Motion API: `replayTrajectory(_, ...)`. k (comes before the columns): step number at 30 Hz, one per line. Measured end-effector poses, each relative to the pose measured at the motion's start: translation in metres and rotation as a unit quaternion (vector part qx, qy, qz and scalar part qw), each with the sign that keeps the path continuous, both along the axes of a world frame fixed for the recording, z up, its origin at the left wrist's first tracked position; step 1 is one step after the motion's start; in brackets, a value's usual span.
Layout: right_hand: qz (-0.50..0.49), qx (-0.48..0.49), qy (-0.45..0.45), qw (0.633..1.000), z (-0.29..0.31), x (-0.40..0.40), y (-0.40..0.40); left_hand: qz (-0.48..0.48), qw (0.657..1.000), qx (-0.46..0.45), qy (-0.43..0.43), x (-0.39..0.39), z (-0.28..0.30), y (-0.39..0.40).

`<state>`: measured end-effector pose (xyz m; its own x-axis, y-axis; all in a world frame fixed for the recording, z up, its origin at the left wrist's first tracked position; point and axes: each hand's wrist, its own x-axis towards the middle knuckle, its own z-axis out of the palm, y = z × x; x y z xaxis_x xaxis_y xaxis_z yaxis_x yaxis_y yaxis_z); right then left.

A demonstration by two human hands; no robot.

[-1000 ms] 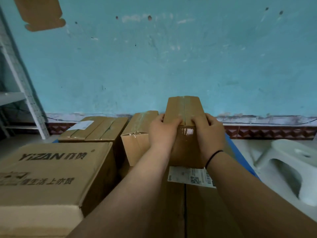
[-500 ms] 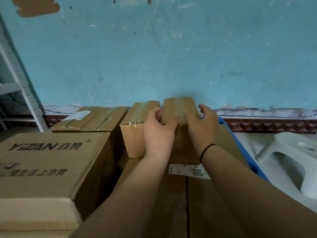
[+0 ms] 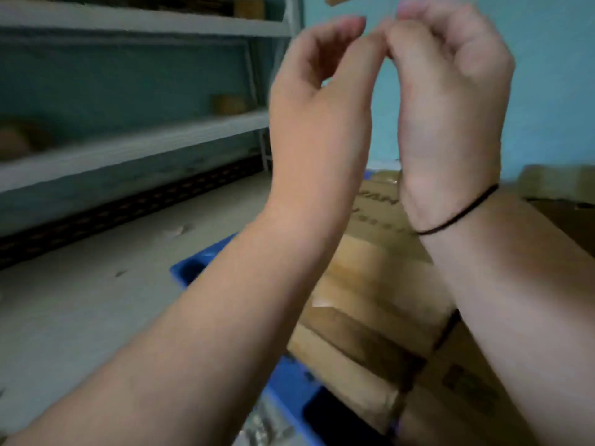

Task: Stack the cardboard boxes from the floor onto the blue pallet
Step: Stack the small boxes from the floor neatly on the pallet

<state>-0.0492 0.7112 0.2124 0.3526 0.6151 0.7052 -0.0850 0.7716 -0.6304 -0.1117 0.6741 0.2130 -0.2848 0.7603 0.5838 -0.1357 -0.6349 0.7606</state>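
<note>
- Both hands are raised in front of the head camera and carry nothing: the left hand [image 3: 317, 101] has its fingers loosely curled and parted, the right hand [image 3: 450, 101] has its fingers curled inward toward the palm, and the fingertips of the two nearly meet at the top of the view.
- Neither hand touches a box; a thin black band [image 3: 457, 217] circles the right wrist.
- Cardboard boxes [image 3: 370, 317] sit stacked on the blue pallet [image 3: 199, 268] below and to the right of the arms, one with dark print on its top face that is too blurred to read.
- Only the pallet's left edge and near corner show, resting on the grey concrete floor [image 3: 96, 300].
- A grey metal shelving unit [image 3: 128, 146] runs along the left, in front of a turquoise wall [image 3: 547, 75]; brownish shapes on its shelves are too blurred to name.
- Judged from the empty hands and the view turned aside from the stack, this looks like the gap between one placement and the next pick-up.
- No loose box on the floor shows here, so how many remain cannot be told.
- The next move likely calls for finding a box on the floor, bending down, and spreading both hands to grasp its opposite sides.
</note>
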Motion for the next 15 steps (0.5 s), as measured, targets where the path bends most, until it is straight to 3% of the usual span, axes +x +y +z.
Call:
replayTrajectory(3, 0.137, -0.047, -0.058, 0.988, -0.032, -0.089, -0.009, 0.091, 0.994, -0.056, 0.036, -0.089, -0.031, -0.023)
replayTrajectory(6, 0.236, -0.122, -0.143, 0.953, -0.089, -0.161, -0.020, 0.188, 0.966, -0.168, 0.047, -0.172, -0.091, -0.056)
replayTrajectory(10, 0.323, -0.244, -0.278, 0.871, -0.187, -0.235, -0.038, 0.316, 0.882, -0.346, -0.040, -0.253, -0.189, -0.109)
replayTrajectory(15, 0.338, -0.345, -0.436, 0.760, -0.298, -0.277, -0.055, 0.311, 0.760, -0.557, -0.122, -0.291, -0.297, -0.140)
